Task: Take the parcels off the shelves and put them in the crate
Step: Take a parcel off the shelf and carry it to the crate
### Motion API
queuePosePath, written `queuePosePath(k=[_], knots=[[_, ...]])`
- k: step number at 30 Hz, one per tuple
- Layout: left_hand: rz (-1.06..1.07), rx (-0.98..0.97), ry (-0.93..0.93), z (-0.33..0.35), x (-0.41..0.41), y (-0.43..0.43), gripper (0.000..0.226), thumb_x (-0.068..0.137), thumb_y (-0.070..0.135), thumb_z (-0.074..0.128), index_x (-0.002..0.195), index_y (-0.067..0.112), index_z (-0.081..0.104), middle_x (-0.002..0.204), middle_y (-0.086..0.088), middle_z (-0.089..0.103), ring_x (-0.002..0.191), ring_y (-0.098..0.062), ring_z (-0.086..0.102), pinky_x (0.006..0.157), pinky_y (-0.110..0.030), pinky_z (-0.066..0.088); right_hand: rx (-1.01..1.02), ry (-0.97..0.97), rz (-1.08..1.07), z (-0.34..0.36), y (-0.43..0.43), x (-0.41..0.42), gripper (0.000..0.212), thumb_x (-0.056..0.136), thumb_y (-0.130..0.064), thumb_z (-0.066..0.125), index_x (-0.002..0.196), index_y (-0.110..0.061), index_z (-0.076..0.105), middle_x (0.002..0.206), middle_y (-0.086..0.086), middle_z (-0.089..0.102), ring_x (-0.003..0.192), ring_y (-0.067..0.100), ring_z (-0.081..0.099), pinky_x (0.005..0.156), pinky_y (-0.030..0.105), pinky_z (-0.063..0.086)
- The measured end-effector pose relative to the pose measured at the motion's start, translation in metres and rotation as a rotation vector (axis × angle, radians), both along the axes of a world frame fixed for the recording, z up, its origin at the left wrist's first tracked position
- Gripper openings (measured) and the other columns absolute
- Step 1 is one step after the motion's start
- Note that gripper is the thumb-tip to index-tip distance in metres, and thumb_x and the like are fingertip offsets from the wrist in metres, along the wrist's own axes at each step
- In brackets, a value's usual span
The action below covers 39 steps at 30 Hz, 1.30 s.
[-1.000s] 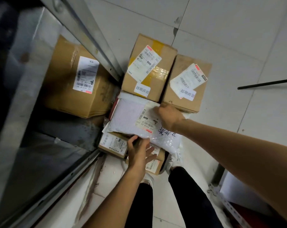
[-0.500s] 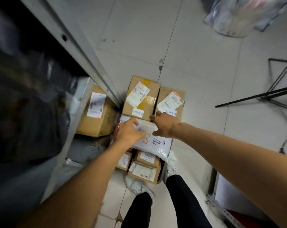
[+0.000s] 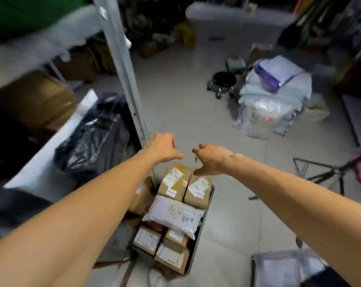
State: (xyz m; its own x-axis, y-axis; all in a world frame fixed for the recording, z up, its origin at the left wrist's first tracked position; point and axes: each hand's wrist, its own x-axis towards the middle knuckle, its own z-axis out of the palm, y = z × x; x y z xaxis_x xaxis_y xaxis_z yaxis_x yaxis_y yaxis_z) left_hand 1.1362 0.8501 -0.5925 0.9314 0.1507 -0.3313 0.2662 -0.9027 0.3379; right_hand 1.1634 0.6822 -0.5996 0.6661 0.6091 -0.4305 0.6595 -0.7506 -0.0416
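Note:
A dark crate [image 3: 208,206] on the floor below me is packed with parcels: two labelled cardboard boxes [image 3: 176,181] at its far end, a white poly mailer [image 3: 175,214] lying across the middle, and several small boxes [image 3: 169,255] at the near end. Both arms reach forward above the crate. My left hand [image 3: 162,147] and my right hand [image 3: 211,159] hang in the air with loosely curled fingers and hold nothing. On the shelf to my left lie a black plastic-wrapped parcel [image 3: 92,133] and a brown carton [image 3: 32,100].
A grey metal shelf upright [image 3: 121,65] rises just left of my left hand. Another brown box [image 3: 141,195] sits beside the crate. White bags [image 3: 272,94] are piled on the floor at right, with a black wheeled stool [image 3: 224,80] and a tripod [image 3: 324,175].
Both hands have let go of the white mailer, now lying in the crate, and risen above it. The view has swung up from the crate to the room.

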Motion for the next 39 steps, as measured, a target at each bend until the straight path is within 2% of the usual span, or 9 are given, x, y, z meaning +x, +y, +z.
queuePosePath(k=[3, 6, 10, 14, 21, 28, 31, 35, 39], knots=[[0.097, 0.079, -0.073, 0.053, -0.047, 0.002, 0.042, 0.074, 0.05, 0.072, 0.103, 0.022, 0.06, 0.107, -0.004, 0.063, 0.093, -0.026, 0.061, 0.075, -0.035, 0.05, 0.068, -0.091, 0.077, 0.052, 0.002, -0.021, 0.066, 0.085, -0.052, 0.063, 0.13, -0.007, 0.045, 0.119, 0.015, 0.052, 0.109, 0.034, 0.055, 0.077, 0.035, 0.043], [0.212, 0.099, -0.113, 0.096, -0.11, 0.002, 0.042, 0.075, 0.052, 0.071, 0.102, 0.022, 0.061, 0.111, -0.006, 0.061, 0.1, -0.029, 0.059, 0.084, -0.04, 0.051, 0.146, -0.136, 0.181, 0.094, 0.007, -0.056, 0.068, 0.085, -0.054, 0.063, 0.131, -0.006, 0.047, 0.12, 0.015, 0.054, 0.107, 0.033, 0.056, 0.081, 0.037, 0.047], [0.34, 0.102, -0.171, 0.134, -0.205, -0.002, 0.036, 0.075, 0.05, 0.071, 0.097, 0.024, 0.061, 0.11, -0.004, 0.063, 0.105, -0.027, 0.059, 0.091, -0.042, 0.05, 0.203, -0.182, 0.371, 0.134, 0.022, -0.12, 0.061, 0.084, -0.053, 0.063, 0.125, -0.01, 0.051, 0.115, 0.011, 0.058, 0.1, 0.029, 0.059, 0.073, 0.035, 0.047], [0.558, 0.147, -0.17, 0.157, -0.327, 0.01, 0.032, 0.073, 0.046, 0.073, 0.095, 0.024, 0.066, 0.106, -0.002, 0.067, 0.099, -0.023, 0.061, 0.083, -0.033, 0.05, 0.252, -0.186, 0.59, 0.165, 0.051, -0.203, 0.063, 0.084, -0.053, 0.062, 0.13, -0.012, 0.048, 0.124, 0.012, 0.056, 0.111, 0.029, 0.056, 0.088, 0.039, 0.049], [1.021, 0.187, -0.182, 0.18, -0.562, 0.006, 0.042, 0.072, 0.049, 0.072, 0.105, 0.025, 0.062, 0.105, 0.0, 0.064, 0.094, -0.021, 0.061, 0.081, -0.033, 0.052, 0.344, -0.194, 1.001, 0.204, 0.117, -0.394, 0.069, 0.086, -0.058, 0.058, 0.136, -0.013, 0.041, 0.127, 0.009, 0.051, 0.116, 0.029, 0.052, 0.094, 0.041, 0.045], [1.421, 0.277, -0.072, 0.222, -0.783, -0.075, 0.044, 0.074, 0.058, 0.069, 0.107, 0.029, 0.062, 0.103, 0.0, 0.051, 0.099, -0.026, 0.057, 0.079, -0.034, 0.045, 0.449, -0.075, 1.456, 0.24, 0.123, -0.618, 0.07, 0.088, -0.057, 0.055, 0.135, -0.006, 0.043, 0.125, 0.015, 0.055, 0.111, 0.031, 0.055, 0.091, 0.042, 0.048], [1.584, 0.3, -0.025, 0.243, -0.863, -0.123, 0.038, 0.076, 0.048, 0.072, 0.105, 0.027, 0.061, 0.11, -0.003, 0.055, 0.1, -0.026, 0.057, 0.086, -0.038, 0.049, 0.442, -0.033, 1.608, 0.25, 0.109, -0.701, 0.08, 0.087, -0.063, 0.053, 0.144, -0.01, 0.036, 0.14, 0.014, 0.045, 0.125, 0.03, 0.048, 0.097, 0.04, 0.046], [1.761, 0.335, 0.023, 0.258, -0.934, -0.195, 0.044, 0.08, 0.042, 0.071, 0.113, 0.015, 0.063, 0.117, -0.008, 0.062, 0.108, -0.027, 0.059, 0.093, -0.04, 0.051, 0.48, 0.048, 1.775, 0.263, 0.079, -0.791, 0.081, 0.086, -0.066, 0.052, 0.146, -0.016, 0.033, 0.147, 0.012, 0.038, 0.131, 0.03, 0.042, 0.1, 0.042, 0.044], [1.978, 0.366, 0.069, 0.259, -0.977, -0.279, 0.053, 0.073, 0.049, 0.073, 0.117, 0.021, 0.064, 0.121, -0.003, 0.063, 0.111, -0.024, 0.06, 0.088, -0.028, 0.05, 0.457, 0.122, 1.993, 0.267, 0.031, -0.86, 0.069, 0.087, -0.062, 0.053, 0.136, -0.015, 0.044, 0.137, 0.011, 0.047, 0.124, 0.03, 0.048, 0.094, 0.038, 0.046]])
